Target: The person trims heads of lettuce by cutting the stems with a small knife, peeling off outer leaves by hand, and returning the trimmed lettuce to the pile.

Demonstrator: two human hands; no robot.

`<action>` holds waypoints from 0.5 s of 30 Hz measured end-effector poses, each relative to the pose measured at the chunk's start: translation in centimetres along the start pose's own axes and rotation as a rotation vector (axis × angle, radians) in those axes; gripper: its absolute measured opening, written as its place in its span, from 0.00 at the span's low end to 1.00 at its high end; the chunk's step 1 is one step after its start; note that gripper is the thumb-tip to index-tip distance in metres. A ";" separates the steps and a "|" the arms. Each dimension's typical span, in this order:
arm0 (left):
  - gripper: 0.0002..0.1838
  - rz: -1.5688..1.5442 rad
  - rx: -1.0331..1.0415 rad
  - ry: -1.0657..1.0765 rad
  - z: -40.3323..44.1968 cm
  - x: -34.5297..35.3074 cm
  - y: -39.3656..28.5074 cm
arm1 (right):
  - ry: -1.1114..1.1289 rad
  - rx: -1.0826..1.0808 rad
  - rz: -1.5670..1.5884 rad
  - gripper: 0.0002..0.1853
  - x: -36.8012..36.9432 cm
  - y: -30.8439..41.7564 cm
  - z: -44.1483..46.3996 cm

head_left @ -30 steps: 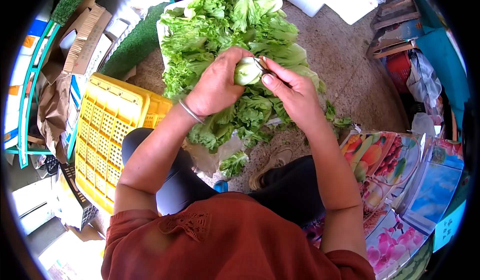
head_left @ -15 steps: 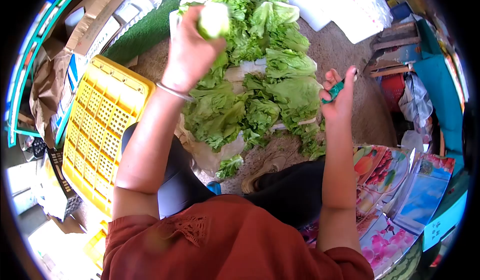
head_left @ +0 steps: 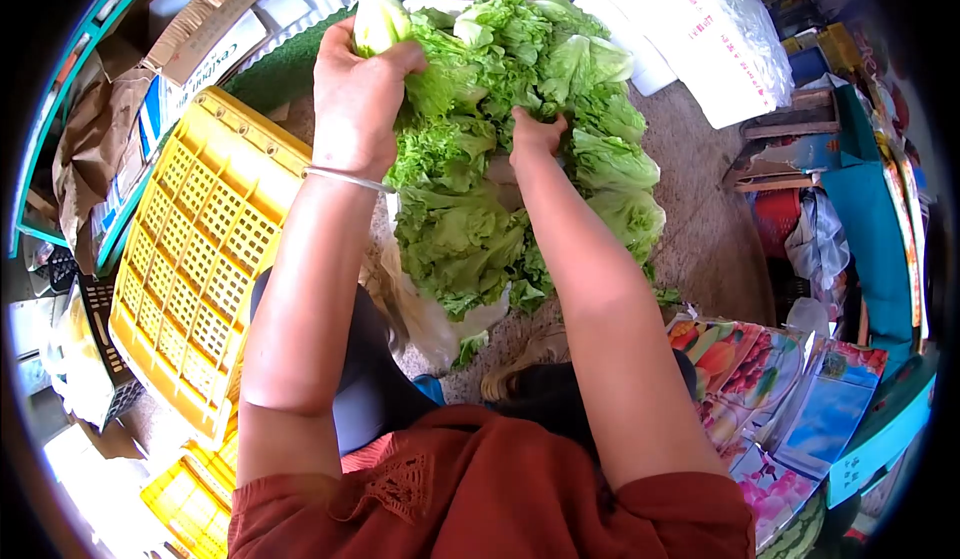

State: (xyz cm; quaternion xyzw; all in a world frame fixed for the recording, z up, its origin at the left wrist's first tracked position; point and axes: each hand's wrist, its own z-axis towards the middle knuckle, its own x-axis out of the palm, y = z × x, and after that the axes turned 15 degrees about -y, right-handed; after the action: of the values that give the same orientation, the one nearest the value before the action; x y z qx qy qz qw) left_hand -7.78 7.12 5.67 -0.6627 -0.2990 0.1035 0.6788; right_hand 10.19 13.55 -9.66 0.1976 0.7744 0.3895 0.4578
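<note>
My left hand (head_left: 358, 89) is closed around a head of lettuce (head_left: 382, 23) at the far left of the leafy pile, its pale end showing above the fingers. A silver bangle (head_left: 345, 178) circles that wrist. Reaching forward into the middle of the lettuce pile (head_left: 465, 229) is my right hand (head_left: 537, 137). Thumb and part of a finger show there, apart from each other, against the leaves. The other fingers are hidden, and I cannot see whether anything is in them. Several leafy heads lie around both hands.
A yellow plastic crate (head_left: 205, 219) stands tilted at the left. White foam boxes (head_left: 690, 44) sit at the back right. Printed cardboard (head_left: 745, 369) lies near my right side. Cardboard boxes (head_left: 215, 9) are stacked at the back left.
My left hand has lowered slightly and moved left with the lettuce. My right hand, which gripped a small green-handled tool at the right, has moved left into the pile; that tool no longer shows.
</note>
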 end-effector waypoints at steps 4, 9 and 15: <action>0.13 -0.012 0.031 -0.018 0.2 -0.5 -0.3 | -0.016 0.195 0.297 0.35 1.8 -1.0 2.2; 0.25 -0.046 -0.016 0.007 0.5 -0.7 -0.1 | 0.058 0.526 0.467 0.38 0.6 0.4 2.4; 0.25 -0.071 -0.029 -0.008 0.2 -0.6 0.1 | 0.108 0.285 0.629 0.35 -0.6 -0.5 0.6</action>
State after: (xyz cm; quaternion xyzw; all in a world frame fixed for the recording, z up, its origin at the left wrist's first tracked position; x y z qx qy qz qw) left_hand -8.35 6.99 5.39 -0.6612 -0.3262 0.0776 0.6711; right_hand 11.02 13.11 -9.92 0.4675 0.7453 0.4095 0.2414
